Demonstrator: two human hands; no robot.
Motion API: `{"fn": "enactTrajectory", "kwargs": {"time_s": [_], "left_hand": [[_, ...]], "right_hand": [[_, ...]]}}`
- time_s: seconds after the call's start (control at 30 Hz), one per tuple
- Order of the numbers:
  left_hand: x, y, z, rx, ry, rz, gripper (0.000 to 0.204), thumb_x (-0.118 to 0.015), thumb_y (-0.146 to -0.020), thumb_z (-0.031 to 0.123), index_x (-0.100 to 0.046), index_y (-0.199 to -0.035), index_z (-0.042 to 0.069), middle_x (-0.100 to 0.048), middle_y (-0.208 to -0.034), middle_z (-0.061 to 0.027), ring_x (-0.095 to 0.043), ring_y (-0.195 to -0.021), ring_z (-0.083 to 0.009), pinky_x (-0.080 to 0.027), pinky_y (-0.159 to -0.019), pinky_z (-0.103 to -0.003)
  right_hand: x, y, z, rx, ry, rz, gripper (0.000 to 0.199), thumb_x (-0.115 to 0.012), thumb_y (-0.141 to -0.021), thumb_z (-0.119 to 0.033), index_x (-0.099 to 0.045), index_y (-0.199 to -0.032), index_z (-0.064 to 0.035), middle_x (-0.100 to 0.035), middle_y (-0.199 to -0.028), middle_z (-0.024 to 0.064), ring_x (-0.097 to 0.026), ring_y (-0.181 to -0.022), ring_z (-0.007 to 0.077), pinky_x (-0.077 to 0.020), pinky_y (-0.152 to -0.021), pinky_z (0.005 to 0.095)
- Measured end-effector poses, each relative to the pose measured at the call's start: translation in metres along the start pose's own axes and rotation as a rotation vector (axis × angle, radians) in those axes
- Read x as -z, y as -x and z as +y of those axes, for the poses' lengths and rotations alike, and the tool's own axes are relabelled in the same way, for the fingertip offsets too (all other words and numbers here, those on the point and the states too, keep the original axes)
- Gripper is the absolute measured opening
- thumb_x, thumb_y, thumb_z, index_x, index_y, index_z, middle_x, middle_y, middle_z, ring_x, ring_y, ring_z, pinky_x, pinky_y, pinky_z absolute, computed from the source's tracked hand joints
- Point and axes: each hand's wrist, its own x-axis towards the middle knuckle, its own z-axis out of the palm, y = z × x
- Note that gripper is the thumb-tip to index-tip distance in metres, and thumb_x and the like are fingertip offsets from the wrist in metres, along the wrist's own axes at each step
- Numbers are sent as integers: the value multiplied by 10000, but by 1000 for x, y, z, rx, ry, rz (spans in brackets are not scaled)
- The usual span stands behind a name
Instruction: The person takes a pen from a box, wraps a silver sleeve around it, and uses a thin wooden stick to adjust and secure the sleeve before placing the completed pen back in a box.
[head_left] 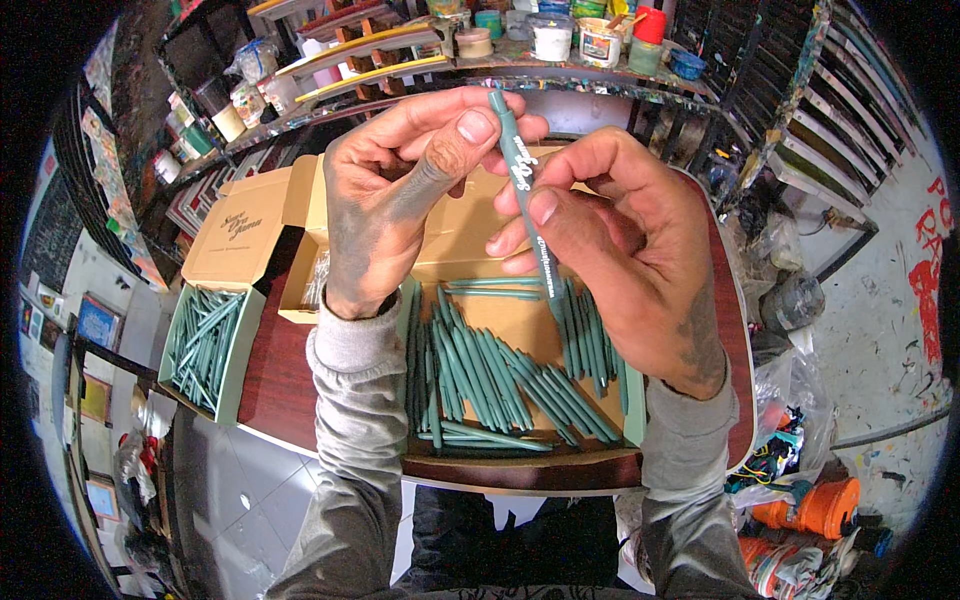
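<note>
Above the table, I hold up one slim teal pen [519, 165] with white print along its barrel, tilted with its upper end to the left. My left hand [385, 190] is closed around its upper end, thumb in front and fingers behind. With thumb and index finger, my right hand [650, 260] pinches the barrel near the middle. Below both hands lies an open cardboard box [520, 322] holding many loose teal pens [470, 365], lying in slanting rows. My right hand hides part of that box's right side.
A smaller open box [245, 350] full of teal pens stands at the left on the dark red table [285, 345]. Behind it, another carton [300, 290] holds clear items. Paint tubs [550, 40] line the shelf at the back. Orange containers [810, 508] sit at lower right.
</note>
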Motion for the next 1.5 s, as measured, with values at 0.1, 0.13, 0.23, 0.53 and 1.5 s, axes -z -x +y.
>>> {"fn": "enactTrajectory", "kwargs": {"time_s": [0.1,0.13,0.23,0.53,1.5], "left_hand": [[5,0,2,41,-73,-20,306,-654,-924,174,-641,-1163,-17,-710,-1005,-146,-688,-917,-205,-547,-836,-339],[4,0,3,42,-70,-11,309,-655,-923,174,-638,-1166,-17,-711,-1000,-148,-687,-906,-199,-548,-822,-331],[-1,1,9,33,-81,2,316,-659,-922,175,-633,-1173,-17,-713,-984,-156,-683,-873,-180,-547,-784,-307],[-1,3,10,4,-99,35,286,-667,-925,185,-666,-1156,16,-733,-935,-107,-658,-741,-90,-455,-599,-198],[-5,8,15,13,-103,-4,300,-670,-927,213,-683,-1159,23,-743,-946,-86,-654,-727,-70,-431,-524,-175]], "right_hand": [[-1,0,0,-4,15,13,111,-547,-974,-51,-502,-1058,5,-636,-1023,133,-665,-855,169,-580,-766,319],[-1,0,0,5,25,20,108,-546,-973,-48,-502,-1055,6,-637,-1020,133,-664,-847,166,-580,-765,317],[-3,0,-1,8,29,39,102,-544,-971,-41,-503,-1049,9,-639,-1012,132,-659,-825,158,-578,-758,311],[-2,-1,-2,5,45,38,89,-545,-966,-29,-505,-1037,8,-635,-982,123,-639,-779,143,-552,-705,286],[4,2,-11,-69,33,1,92,-557,-960,-51,-514,-1012,12,-641,-943,131,-635,-758,140,-542,-700,292]]}}
